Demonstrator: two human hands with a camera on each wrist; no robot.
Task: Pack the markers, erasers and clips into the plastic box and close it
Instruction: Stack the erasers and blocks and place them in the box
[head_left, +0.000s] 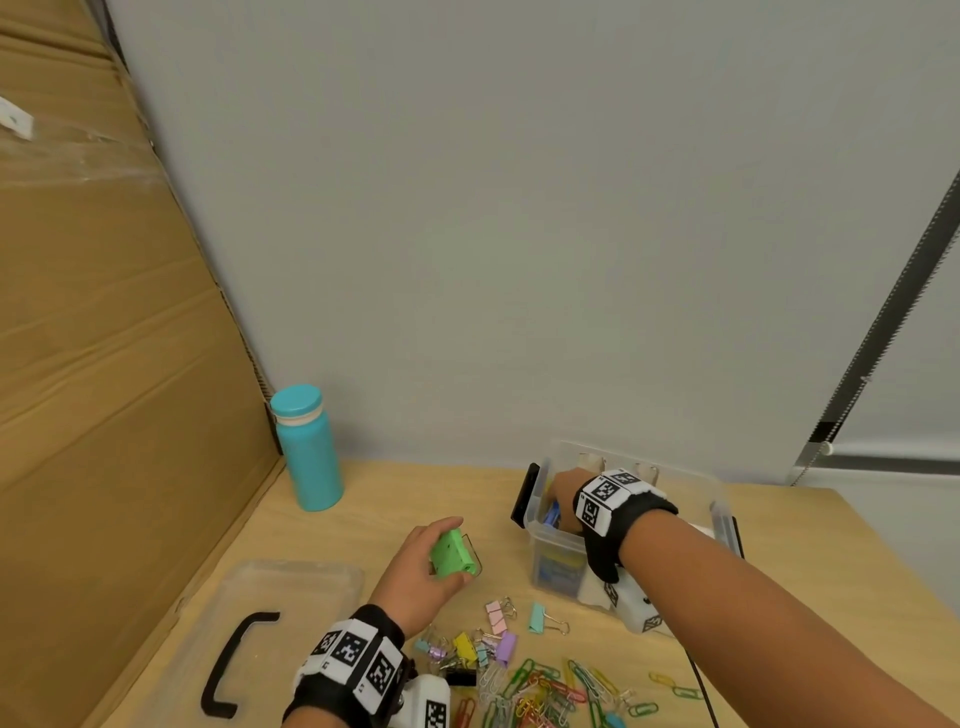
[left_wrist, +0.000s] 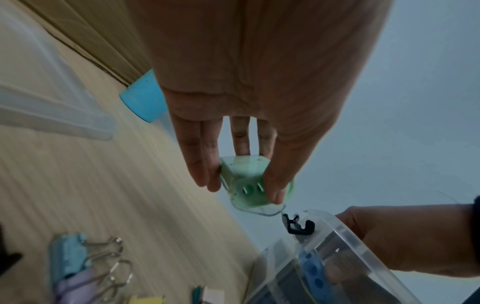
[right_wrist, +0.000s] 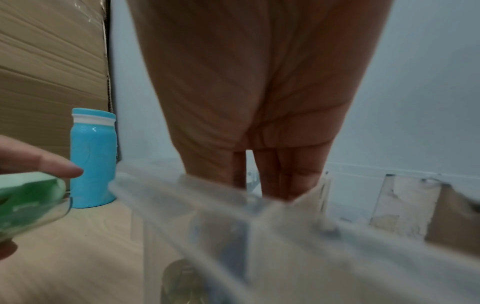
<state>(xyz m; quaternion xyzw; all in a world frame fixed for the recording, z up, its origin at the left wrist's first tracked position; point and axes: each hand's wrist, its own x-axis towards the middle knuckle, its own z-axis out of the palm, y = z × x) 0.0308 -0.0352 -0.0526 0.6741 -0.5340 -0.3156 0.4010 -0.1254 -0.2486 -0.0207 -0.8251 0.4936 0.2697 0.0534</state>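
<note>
Right now the left hand (head_left: 415, 564) is pinching a green eraser pack (head_left: 453, 553), thumb on one face and fingers (left_wrist: 200, 164) on the other, and is holding it just above the tabletop (head_left: 332, 540). From that grip the plastic box (head_left: 722, 509) is lying to the right and slightly farther away, close by, its open mouth facing up. The pack's long axis is running roughly toward the box. The right hand (head_left: 566, 491) is already reaching down inside the box by its near-left wall; whether its fingers are holding anything I cannot tell. Binder clips (head_left: 493, 634) and paper clips (head_left: 550, 691) are lying nearer the body than the left grip, and the lid (head_left: 291, 587) is sitting to its left. The left hand is probably best placed to carry the pack over the rim.
</note>
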